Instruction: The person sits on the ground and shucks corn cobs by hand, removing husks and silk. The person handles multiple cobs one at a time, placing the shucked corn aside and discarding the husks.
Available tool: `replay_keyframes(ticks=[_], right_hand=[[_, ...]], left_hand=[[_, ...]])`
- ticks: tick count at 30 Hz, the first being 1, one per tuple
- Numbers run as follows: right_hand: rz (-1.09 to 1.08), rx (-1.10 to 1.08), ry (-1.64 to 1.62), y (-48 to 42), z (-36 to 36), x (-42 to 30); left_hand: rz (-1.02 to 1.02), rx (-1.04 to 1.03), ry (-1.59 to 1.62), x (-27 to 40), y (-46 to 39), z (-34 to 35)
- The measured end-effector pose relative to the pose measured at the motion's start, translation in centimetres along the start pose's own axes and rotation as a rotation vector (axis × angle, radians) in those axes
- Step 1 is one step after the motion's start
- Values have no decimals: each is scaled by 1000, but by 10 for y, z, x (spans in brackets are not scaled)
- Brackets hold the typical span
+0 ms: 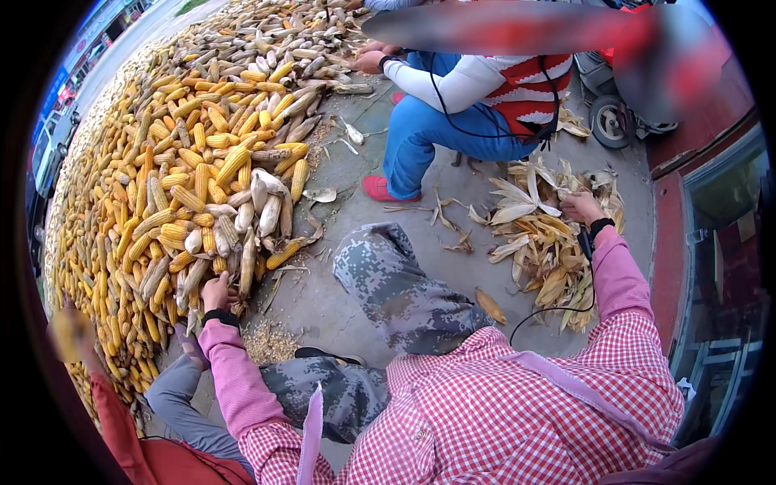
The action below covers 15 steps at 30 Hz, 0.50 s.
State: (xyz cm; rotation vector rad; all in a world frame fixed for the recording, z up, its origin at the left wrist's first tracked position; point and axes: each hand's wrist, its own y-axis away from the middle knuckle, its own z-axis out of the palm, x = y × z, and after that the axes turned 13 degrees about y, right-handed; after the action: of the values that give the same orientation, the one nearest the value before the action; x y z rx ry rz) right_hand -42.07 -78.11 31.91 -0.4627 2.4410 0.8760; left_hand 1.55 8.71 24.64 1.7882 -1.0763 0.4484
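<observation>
A large heap of corn cobs (176,182) covers the left side, mostly husked and yellow, some still wrapped in pale dry husks. At its near edge is my left hand (219,293), its fingers touching the ears there; whether they grip one is not plain. My right arm reaches out to the right, where my right hand (582,208) is at the top of a pile of dry corn husks (551,260). Its fingers are bent against the husks, and I cannot tell if they hold any. Husked ears (284,253) lie beside unhusked ears (270,212) near my left hand.
A co-worker in blue trousers (424,130) sits ahead, hands at the heap. Another co-worker's grey trouser leg (188,388) is at the lower left. Loose kernels (270,342) and husk scraps (454,233) lie on the concrete. A scooter wheel (612,121) and a glazed door (721,242) stand right.
</observation>
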Motion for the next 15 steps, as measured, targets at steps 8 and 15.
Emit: replay_keyframes(ticks=[8, 15], right_hand=[[-563, -742, 260, 150, 153, -258], [-1026, -941, 383, 240, 260, -432]], left_hand=[[0, 25, -119, 17, 24, 13], [-72, -11, -20, -5, 16, 1]])
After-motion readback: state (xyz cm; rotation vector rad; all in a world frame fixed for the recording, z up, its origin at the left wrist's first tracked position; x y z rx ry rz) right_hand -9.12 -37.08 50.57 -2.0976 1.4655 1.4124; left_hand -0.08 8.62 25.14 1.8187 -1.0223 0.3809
